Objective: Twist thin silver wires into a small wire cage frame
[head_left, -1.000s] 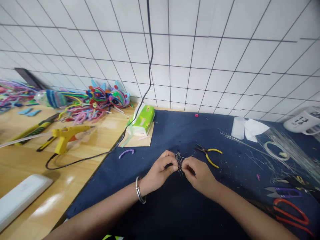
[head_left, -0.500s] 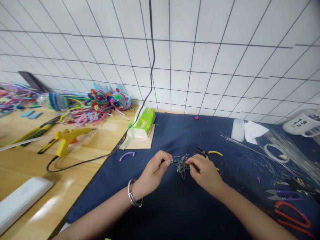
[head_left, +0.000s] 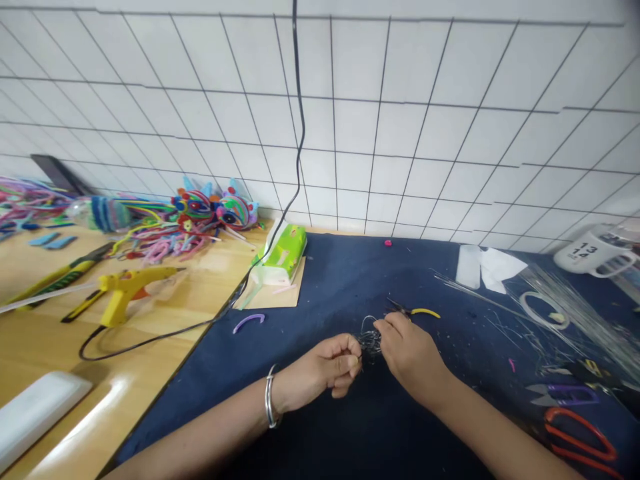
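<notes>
A small tangled bundle of thin dark wire (head_left: 371, 342) is held between my two hands over the dark blue cloth. My left hand (head_left: 330, 365), with a silver bangle on its wrist, pinches the bundle's left side, fingers curled in. From the right, my right hand (head_left: 411, 353) grips the upper right of the bundle between thumb and fingers. One loop of wire stands up at the top, close to the right fingertips. Just behind the right hand lie yellow-handled pliers (head_left: 425, 312), partly covered by it. The exact wire ends inside the fingers are hidden.
On the wooden tabletop at left are a yellow glue gun (head_left: 120, 293) and a white box-like object (head_left: 43, 413). A green tissue pack (head_left: 285, 253) lies behind. At right are loose wires (head_left: 585, 307), purple snips (head_left: 567, 395), red-handled scissors (head_left: 580, 433) and a mug (head_left: 593, 252).
My left hand has moved right and down, closer to the right hand. The wire bundle sits slightly lower, with a loop now raised at its top. The view has tilted up a little.
</notes>
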Motion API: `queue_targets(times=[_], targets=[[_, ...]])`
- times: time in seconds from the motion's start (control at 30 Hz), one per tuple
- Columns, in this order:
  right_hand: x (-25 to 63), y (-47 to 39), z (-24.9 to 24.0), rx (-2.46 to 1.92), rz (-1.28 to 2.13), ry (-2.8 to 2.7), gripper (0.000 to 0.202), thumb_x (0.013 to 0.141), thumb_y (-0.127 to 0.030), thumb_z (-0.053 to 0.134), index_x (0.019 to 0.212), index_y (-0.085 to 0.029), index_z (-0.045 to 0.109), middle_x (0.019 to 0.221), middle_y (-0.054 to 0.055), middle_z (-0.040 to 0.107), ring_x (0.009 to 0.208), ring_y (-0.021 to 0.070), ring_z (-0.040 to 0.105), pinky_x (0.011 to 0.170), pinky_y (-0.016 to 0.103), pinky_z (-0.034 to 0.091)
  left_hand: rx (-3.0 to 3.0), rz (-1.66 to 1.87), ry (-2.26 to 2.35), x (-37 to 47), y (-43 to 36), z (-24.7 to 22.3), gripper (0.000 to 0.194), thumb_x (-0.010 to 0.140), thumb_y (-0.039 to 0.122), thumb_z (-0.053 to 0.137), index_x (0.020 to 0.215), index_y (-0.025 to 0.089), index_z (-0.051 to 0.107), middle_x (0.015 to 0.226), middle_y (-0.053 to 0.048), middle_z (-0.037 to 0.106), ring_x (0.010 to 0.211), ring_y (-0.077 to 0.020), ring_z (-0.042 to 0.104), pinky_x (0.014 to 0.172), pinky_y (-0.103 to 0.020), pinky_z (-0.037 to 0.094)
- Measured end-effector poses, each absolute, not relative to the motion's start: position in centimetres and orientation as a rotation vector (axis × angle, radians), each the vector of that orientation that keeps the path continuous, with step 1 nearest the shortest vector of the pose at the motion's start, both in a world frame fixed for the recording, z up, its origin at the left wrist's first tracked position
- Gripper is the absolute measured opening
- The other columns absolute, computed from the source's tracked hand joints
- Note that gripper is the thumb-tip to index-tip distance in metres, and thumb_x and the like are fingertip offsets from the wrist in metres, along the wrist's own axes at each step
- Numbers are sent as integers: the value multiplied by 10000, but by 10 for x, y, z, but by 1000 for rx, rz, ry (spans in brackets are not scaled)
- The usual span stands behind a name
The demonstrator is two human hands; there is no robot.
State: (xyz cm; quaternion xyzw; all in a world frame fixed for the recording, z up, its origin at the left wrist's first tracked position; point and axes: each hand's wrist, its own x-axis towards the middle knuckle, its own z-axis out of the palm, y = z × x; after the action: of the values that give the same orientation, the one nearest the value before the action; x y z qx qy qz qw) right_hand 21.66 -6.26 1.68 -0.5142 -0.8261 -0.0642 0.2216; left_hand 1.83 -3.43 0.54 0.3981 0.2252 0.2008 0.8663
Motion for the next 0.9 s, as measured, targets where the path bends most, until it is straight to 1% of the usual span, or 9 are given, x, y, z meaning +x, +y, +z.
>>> queue_targets(times=[0.1, 0.17, 0.3, 0.33, 0.47, 0.6, 0.7, 0.8, 0.9], targets=[[216, -62, 20, -1426, -179, -2283, 241, 859, -75, 355, 904, -124, 587, 796, 86, 534, 714, 157, 535, 655, 268, 458, 837, 409, 427, 14, -33, 7, 167, 797, 246, 592, 906, 122, 564, 645, 16, 437, 503, -53, 360, 518, -223, 322], [214, -63, 20, -1441, -99, -2276, 222, 856, -80, 364, 851, -141, 578, 779, 69, 522, 692, 149, 525, 633, 257, 451, 859, 418, 355, 11, -32, 7, 216, 758, 266, 637, 880, 89, 627, 639, -1, 454, 535, -71, 405, 562, -250, 347], [203, -70, 16, -1435, -60, -2281, 179, 852, -101, 398, 794, -154, 560, 760, 59, 519, 641, 152, 498, 588, 276, 430, 915, 570, 290, 9, -33, 7, 206, 722, 277, 676, 874, 139, 692, 900, -67, 524, 591, -72, 441, 565, -247, 339], [199, -73, 15, -1396, -90, -2309, 175, 855, -109, 409, 781, -156, 560, 734, 54, 517, 635, 158, 494, 575, 281, 423, 945, 597, 292, 9, -33, 7, 235, 725, 287, 674, 923, 162, 690, 937, -69, 526, 591, -69, 437, 557, -241, 333], [187, -83, 14, -1283, -441, -2293, 149, 820, -64, 451, 828, -119, 589, 684, 71, 532, 609, 174, 485, 536, 299, 403, 1247, 608, 384, 9, -32, 10, 388, 817, 328, 570, 1187, 212, 570, 836, -65, 589, 620, -96, 456, 567, -231, 358], [182, -90, 21, -1291, -680, -2300, 183, 785, -25, 440, 862, -64, 601, 656, 95, 544, 578, 184, 493, 499, 305, 383, 1855, 737, 478, 9, -30, 10, 361, 900, 191, 402, 1236, 255, 518, 1033, -99, 629, 791, -143, 542, 709, -286, 434], [179, -96, 30, -1267, -760, -2345, 229, 769, -28, 408, 892, -55, 599, 660, 108, 556, 547, 190, 494, 467, 306, 361, 2290, 925, 483, 10, -30, 6, 418, 874, 94, 389, 1256, 234, 484, 1024, -101, 661, 843, -159, 580, 759, -311, 427], [175, -101, 36, -1248, -766, -2366, 208, 756, -45, 389, 794, -91, 588, 586, 79, 522, 493, 179, 470, 438, 293, 325, 2489, 1008, 554, 10, -33, 1, 436, 835, 57, 439, 1233, 222, 500, 942, -81, 692, 785, -163, 586, 712, -308, 412], [168, -104, 32, -1205, -804, -2357, 184, 736, -47, 392, 725, -111, 564, 557, 70, 511, 469, 167, 455, 433, 283, 304, 2403, 1082, 652, 14, -35, 0, 309, 816, 103, 521, 1090, 217, 607, 792, -42, 706, 681, -146, 577, 698, -306, 402]])
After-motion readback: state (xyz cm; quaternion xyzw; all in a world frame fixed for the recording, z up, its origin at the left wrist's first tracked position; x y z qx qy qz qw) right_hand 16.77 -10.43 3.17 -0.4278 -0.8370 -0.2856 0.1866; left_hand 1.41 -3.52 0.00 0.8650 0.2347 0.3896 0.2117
